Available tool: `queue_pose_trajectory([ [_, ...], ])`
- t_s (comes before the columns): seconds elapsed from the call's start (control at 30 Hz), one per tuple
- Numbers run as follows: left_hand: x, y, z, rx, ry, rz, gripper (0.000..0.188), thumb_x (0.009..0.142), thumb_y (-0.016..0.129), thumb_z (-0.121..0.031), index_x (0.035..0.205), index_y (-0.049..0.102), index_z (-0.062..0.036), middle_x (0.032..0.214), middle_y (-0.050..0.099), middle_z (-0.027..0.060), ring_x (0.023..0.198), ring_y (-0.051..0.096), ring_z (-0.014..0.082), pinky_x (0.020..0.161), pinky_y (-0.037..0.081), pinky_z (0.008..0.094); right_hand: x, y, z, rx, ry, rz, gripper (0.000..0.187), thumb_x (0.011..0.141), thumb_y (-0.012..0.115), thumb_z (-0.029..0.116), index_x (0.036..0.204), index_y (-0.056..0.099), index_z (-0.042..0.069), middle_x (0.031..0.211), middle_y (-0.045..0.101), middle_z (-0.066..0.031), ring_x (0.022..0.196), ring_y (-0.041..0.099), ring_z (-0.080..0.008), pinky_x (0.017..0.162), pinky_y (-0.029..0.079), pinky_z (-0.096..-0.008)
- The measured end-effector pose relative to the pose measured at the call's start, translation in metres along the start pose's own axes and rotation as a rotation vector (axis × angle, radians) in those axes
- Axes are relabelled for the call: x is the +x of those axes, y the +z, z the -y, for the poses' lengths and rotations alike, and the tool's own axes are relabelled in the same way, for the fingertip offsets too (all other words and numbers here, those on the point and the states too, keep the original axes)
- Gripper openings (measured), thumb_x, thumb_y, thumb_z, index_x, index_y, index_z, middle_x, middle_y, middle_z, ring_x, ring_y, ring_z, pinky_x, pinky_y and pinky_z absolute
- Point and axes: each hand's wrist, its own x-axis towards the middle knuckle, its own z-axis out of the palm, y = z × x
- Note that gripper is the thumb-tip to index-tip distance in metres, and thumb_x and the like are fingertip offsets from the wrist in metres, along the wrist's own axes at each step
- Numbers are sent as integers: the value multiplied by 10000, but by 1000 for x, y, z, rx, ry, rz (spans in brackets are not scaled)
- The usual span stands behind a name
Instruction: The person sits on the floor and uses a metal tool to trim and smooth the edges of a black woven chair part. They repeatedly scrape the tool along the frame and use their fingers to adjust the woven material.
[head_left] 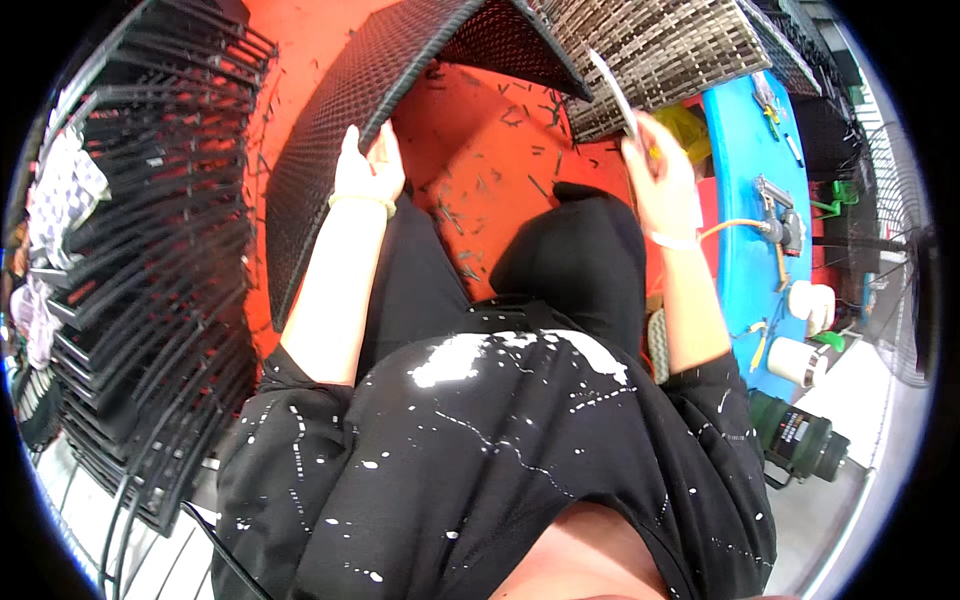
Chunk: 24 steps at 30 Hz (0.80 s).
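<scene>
Left hand (370, 172): grip at black woven panel (335, 125) edge; cannot tell whether pinching.
Right hand (660, 178): grip pinching pale blade (613, 92).
Floor (430, 170): red, black scraps (540, 188) scattered.

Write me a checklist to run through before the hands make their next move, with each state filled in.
1. Left hand at the edge of the black wicker: ok.
2. Left hand's grip firm: cannot tell.
3. Blade held in the right hand: ok.
4. Blade apart from the left hand: ok, there is a gap between them.
5. Red floor free of scraps: not ok, dark ones are strewn about.
6. Air tool on the blue table switched off: cannot tell.
</scene>
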Motion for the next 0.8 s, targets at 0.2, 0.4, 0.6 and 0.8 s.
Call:
queue_pose_trajectory([
  [0.2, -2, -13, 15, -53, -173, 52, 359, 996, 623, -183, 1204, 590, 109, 1176, 672, 226, 1076, 667, 344, 920, 617, 393, 106, 61, 18, -444, -511, 85, 322, 970, 641, 152, 1286, 613, 94, 1188, 676, -109, 1014, 694, -229, 852, 548, -323],
  [0.4, -34, -13, 52, 15, -80, 99, 361, 990, 641, -219, 1183, 586, 81, 1197, 652, 193, 1109, 652, 332, 963, 601, 410, 142, 98, 2, -498, -661, 315, 286, 934, 589, 173, 1213, 639, 130, 1043, 670, -158, 830, 688, -362, 735, 572, -421],
  [0.6, -46, -20, 53, 75, -60, 102, 352, 983, 653, -210, 1194, 581, 63, 1206, 650, 199, 1113, 652, 334, 985, 586, 393, 144, 87, -8, -620, -695, 440, 417, 884, 662, 128, 1289, 602, 207, 1253, 627, -18, 971, 683, -300, 808, 570, -390],
  [0.8, -91, -50, 88, 291, -253, 73, 297, 967, 679, -174, 1173, 588, 20, 1174, 658, 192, 1071, 674, 320, 917, 600, 374, 91, 18, -53, -733, -562, 371, 393, 786, 755, 156, 1166, 668, 205, 1106, 608, -8, 859, 679, -271, 739, 563, -376],
])
